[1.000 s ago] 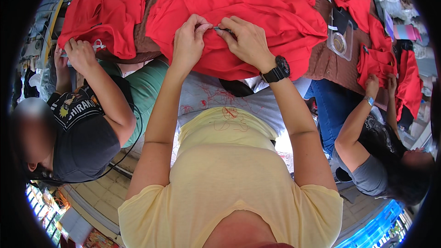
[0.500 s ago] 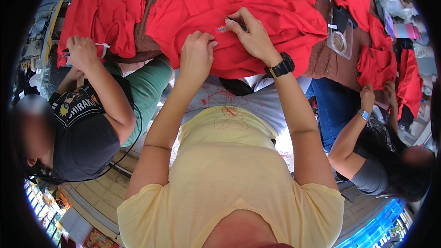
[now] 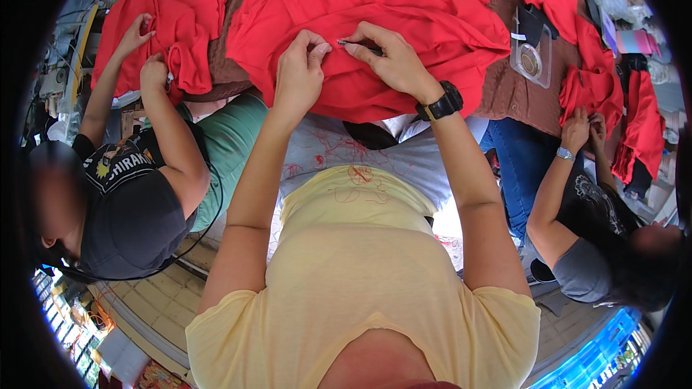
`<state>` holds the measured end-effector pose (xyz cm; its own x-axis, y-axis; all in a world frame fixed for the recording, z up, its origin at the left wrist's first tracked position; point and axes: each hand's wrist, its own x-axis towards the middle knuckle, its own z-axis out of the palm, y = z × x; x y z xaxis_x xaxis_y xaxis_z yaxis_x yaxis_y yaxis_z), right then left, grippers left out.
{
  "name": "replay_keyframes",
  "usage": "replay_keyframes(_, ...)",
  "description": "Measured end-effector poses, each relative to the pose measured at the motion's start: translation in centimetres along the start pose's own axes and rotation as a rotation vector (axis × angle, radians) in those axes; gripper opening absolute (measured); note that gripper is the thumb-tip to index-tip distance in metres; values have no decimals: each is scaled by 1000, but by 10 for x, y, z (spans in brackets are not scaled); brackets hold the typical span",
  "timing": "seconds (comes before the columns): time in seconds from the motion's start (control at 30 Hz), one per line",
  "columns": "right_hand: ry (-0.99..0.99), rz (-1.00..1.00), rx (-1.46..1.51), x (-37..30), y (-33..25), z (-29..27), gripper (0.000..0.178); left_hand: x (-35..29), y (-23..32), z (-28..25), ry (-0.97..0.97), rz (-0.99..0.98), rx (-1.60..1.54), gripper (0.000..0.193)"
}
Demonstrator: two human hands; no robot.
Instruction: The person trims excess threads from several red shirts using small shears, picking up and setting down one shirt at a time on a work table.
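A: Thread trimming, looks like. Left hand (image 3: 299, 75) is pinching a fold of the big red knit garment (image 3: 375, 7) that's lying spread over the brown table (image 3: 504, 90), right in front of the person.

B: And the right hand (image 3: 393, 61)?

A: Fingers are pressed together round a small dark metal snipper (image 3: 360, 45), tip pointing at the pinch, just beside the left fingertips.

B: Tips for doing it well?

A: I'd say keep the fabric taut w/ the left, cut close but flat to the cloth so it isn't nicking the knit. Co-workers' hands on other red pieces are working well apart, so no crowding.
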<state>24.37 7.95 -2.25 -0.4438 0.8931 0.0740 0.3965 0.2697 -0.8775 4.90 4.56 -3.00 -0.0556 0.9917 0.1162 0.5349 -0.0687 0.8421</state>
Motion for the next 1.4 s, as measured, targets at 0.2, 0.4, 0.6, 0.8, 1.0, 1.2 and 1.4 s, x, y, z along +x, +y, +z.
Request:
replay_keyframes(0.2, 80, -214, -265, -7, -9, 0, 14, -4, 11, -1, 4, -59, -29, 11)
replay_keyframes(0.4, 124, -282, -348, -4, -12, 5, 11, -4, 4, 0, 17, -7, -55, 10)
replay_keyframes(0.6, 122, -308, -382, 0, -12, 10, 11, -2, -4, 0, -10, -40, -66, 8)
replay_keyframes(0.8, 396, -196, -179, -9, -14, -25, 16, -25, 38, -63, -743, 288, 123, 10)
replay_keyframes(1.0, 508, -3, -616, -25, 9, -94, 27, 1, 29, -50, 242, 432, 404, 24)
replay_keyframes(1.2, 587, -108, -552, -55, -6, -119, 19, 3, 15, -58, 224, 296, 189, 29)
replay_keyframes(1.4, -118, -13, -52, -67, -91, -148, 29, -84, -7, -75, 455, 776, -220, 9)
